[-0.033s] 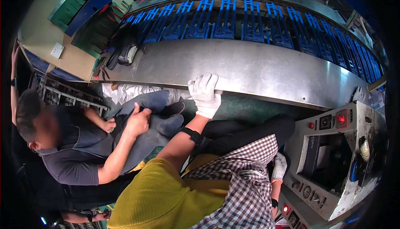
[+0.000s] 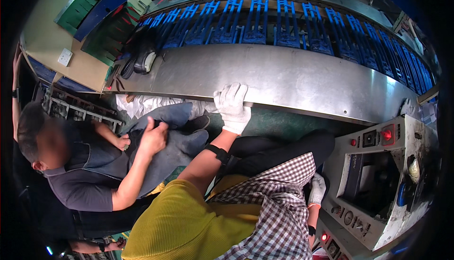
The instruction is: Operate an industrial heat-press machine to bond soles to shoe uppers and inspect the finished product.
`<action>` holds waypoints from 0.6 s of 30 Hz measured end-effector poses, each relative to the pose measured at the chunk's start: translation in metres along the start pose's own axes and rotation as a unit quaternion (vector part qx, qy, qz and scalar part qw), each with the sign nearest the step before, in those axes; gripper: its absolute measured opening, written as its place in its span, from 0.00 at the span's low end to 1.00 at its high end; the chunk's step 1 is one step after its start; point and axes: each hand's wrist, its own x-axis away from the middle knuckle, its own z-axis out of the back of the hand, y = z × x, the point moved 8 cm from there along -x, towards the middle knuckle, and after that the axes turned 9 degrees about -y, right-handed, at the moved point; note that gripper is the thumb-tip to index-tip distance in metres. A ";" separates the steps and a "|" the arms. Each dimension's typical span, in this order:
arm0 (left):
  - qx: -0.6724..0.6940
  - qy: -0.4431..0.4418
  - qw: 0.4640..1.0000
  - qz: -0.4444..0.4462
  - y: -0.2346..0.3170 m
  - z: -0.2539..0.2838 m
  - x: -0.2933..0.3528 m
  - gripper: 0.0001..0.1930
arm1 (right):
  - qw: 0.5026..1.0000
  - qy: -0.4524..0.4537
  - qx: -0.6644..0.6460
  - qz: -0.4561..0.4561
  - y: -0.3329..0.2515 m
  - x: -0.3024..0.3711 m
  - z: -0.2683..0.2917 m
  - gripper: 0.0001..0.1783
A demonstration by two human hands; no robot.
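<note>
Fingers (image 2: 235, 91) of the left hand (image 2: 232, 108), in a white knit glove, lie slightly bent over the near edge of the bench (image 2: 279, 78), palm down, no loose object in them; from my remote view I can't tell if the thumb hooks underneath. Right hand (image 2: 317, 189), also gloved, sits near right by the checked apron (image 2: 279, 212), just beside the control box (image 2: 338, 184); its fingers look bent, but cloth and angle hide whether they hold anything. Change since the previous frame: almost nil. Both gloved hands stay put; only the co-worker's raised hand (image 2: 154, 138), at left, has edged slightly left. I read that as a pause, with no handling advancing. Bench runs left to right in front of me: bare grey metal, dull sheen, bright glare toward the right, small dark spot near its right end, near edge bowed by the lens. On its left end I see a black item with a pale patch (image 2: 144, 62) and, nearer, a dark hand tool (image 2: 118, 83). Blue metal arms (image 2: 255, 28) stand in a row along its far side. Control box at right shows a lit red button (image 2: 388, 135).
</note>
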 end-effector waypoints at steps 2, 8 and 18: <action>-0.003 0.006 1.000 -0.001 -0.001 0.000 0.002 0.32 | 1.000 0.002 0.001 -0.001 -0.002 0.000 -0.001 0.14; 0.000 0.019 1.000 -0.008 -0.002 -0.003 0.003 0.33 | 1.000 0.005 0.011 -0.001 0.003 -0.002 0.002 0.13; -0.002 0.007 1.000 0.002 -0.004 -0.005 0.007 0.34 | 1.000 0.012 -0.008 -0.006 0.005 -0.001 0.001 0.13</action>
